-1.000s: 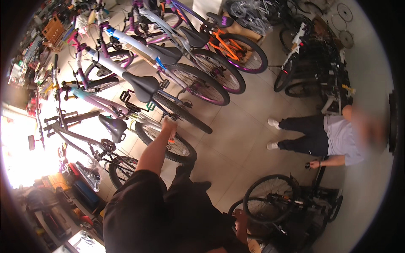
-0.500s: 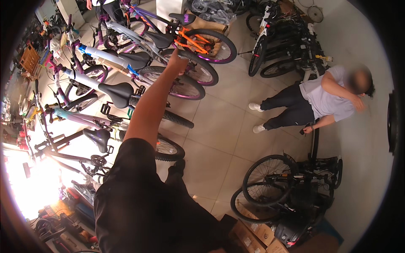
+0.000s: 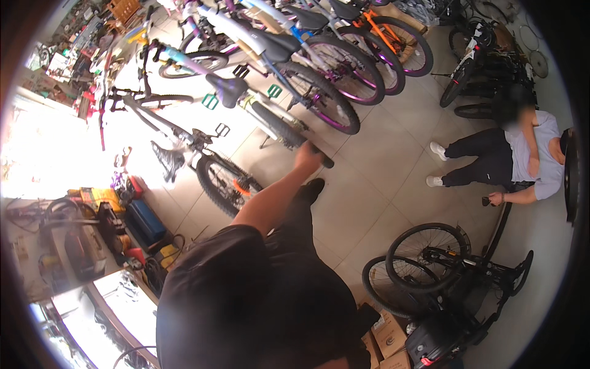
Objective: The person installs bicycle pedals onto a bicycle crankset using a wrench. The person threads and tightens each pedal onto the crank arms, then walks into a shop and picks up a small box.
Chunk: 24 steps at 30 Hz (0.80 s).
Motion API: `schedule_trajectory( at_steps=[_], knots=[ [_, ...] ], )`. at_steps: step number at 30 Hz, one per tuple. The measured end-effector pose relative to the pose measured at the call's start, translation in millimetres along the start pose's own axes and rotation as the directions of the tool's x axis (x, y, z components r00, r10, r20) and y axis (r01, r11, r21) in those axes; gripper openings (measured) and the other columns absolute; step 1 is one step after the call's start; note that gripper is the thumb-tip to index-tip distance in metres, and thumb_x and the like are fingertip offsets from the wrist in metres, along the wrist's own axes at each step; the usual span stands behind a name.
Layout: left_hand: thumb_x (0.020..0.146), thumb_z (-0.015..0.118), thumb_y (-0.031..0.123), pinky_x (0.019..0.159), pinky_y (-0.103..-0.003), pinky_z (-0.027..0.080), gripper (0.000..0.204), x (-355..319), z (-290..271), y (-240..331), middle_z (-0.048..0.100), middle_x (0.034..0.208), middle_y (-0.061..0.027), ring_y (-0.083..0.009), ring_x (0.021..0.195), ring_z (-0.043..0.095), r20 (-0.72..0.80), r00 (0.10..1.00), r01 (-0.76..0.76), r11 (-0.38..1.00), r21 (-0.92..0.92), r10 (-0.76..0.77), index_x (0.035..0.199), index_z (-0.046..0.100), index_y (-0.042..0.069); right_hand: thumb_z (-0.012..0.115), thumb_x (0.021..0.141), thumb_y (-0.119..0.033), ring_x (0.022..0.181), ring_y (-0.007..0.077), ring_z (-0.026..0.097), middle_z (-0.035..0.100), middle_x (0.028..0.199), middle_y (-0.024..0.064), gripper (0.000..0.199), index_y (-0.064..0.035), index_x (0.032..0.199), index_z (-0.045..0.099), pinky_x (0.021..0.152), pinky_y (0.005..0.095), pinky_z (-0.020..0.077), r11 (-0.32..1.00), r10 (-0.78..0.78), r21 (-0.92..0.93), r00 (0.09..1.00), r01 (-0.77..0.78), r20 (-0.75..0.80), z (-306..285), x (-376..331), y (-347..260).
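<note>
My left arm (image 3: pixel 264 200), bare below a black short sleeve, stretches forward over the floor. My left hand (image 3: pixel 308 158) is in line with the rear tyre (image 3: pixel 279 126) of a bicycle with a purple saddle (image 3: pixel 227 90) and green pedals. Whether it touches the tyre I cannot tell, and its fingers are too small and blurred to read. Nearest on its left is a dark bicycle (image 3: pixel 157 114), its rear wheel (image 3: pixel 221 181) bearing an orange reflector. My right hand is out of view.
Several bicycles, one with an orange frame (image 3: pixel 381 31), stand at the top. At right, a person (image 3: pixel 534 154) in a light shirt holds a small dark object low down. Black bicycles (image 3: pixel 430 258) and cardboard boxes (image 3: pixel 387 335) are lower right. A cluttered bench (image 3: pixel 74 246) is left.
My left arm has dropped from pointing at the far bicycles to the nearer rear tyre. The view has turned left, showing more of the bench. The person's arm has lowered toward the chest.
</note>
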<state>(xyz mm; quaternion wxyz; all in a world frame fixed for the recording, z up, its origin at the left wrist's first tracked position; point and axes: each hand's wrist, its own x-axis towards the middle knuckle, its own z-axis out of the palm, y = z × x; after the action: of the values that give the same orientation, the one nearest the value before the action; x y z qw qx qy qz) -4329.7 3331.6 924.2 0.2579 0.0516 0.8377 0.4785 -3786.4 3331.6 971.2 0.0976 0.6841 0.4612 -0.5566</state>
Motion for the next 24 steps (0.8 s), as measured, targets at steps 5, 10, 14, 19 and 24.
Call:
schedule_trajectory(
  at_steps=[5, 10, 14, 19, 24],
  knots=[
    [0.093, 0.063, 0.029, 0.117, -0.048, 0.042, 0.078, -130, -181, -247, 0.045, 0.157, -0.0251, -0.0398, 0.14, 0.052, -0.244, 0.9, 0.429, 0.837, 0.34, -0.362, 0.16, 0.033, 0.001, 0.056, 0.097, -0.016, 0.082, 0.027, 0.071, 0.071, 0.089, 0.0134, 0.018, -0.004, 0.095, 0.07, 0.067, 0.0408, 0.0564, 0.993, -0.03, -0.107, 0.996, 0.039, 0.082, -1, -19, 64],
    [0.09, 0.068, 0.022, 0.106, -0.045, 0.051, 0.077, -223, -283, -196, 0.066, 0.135, -0.0232, -0.0397, 0.127, 0.063, -0.033, 0.66, 0.751, 0.66, -0.018, -0.751, 0.159, 0.036, 0.008, 0.057, 0.096, -0.017, 0.083, 0.0276, 0.071, 0.072, 0.089, 0.0133, 0.018, -0.0048, 0.095, 0.071, 0.067, 0.0413, 0.0567, 0.987, -0.038, -0.153, 0.997, 0.049, 0.072, 7, -44, 106],
    [0.09, 0.071, 0.029, 0.102, -0.044, 0.053, 0.083, -146, -285, -280, 0.066, 0.133, -0.0271, -0.039, 0.122, 0.066, -0.22, 0.868, 0.457, 0.89, 0.002, -0.445, 0.161, 0.034, 0.01, 0.057, 0.095, -0.017, 0.083, 0.0281, 0.072, 0.072, 0.09, 0.0132, 0.018, -0.0054, 0.095, 0.071, 0.068, 0.0417, 0.0568, 0.978, -0.048, -0.198, 0.993, 0.069, 0.107, 18, -52, 116],
    [0.086, 0.066, 0.015, 0.044, -0.037, 0.051, 0.095, -62, -266, -119, 0.074, 0.077, -0.0139, -0.0206, 0.05, 0.063, -0.082, 0.966, 0.248, 0.968, 0.03, -0.245, 0.166, 0.015, 0.011, 0.058, 0.094, -0.018, 0.084, 0.0287, 0.072, 0.072, 0.09, 0.0131, 0.018, -0.0061, 0.095, 0.072, 0.069, 0.0422, 0.057, 0.979, -0.053, -0.194, 0.997, 0.062, 0.055, 27, -69, 127],
    [0.088, 0.056, 0.007, 0.04, -0.035, 0.041, 0.075, -6, -270, -73, 0.059, 0.063, -0.0066, -0.0178, 0.046, 0.054, 0.096, 0.964, 0.234, 0.963, 0.134, -0.248, 0.158, 0.033, 0.018, 0.059, 0.094, -0.019, 0.084, 0.0292, 0.072, 0.073, 0.09, 0.013, 0.018, -0.0069, 0.095, 0.072, 0.069, 0.0426, 0.0572, 0.984, -0.045, -0.173, 0.999, 0.049, 0.029, 39, -78, 115]
  ],
)
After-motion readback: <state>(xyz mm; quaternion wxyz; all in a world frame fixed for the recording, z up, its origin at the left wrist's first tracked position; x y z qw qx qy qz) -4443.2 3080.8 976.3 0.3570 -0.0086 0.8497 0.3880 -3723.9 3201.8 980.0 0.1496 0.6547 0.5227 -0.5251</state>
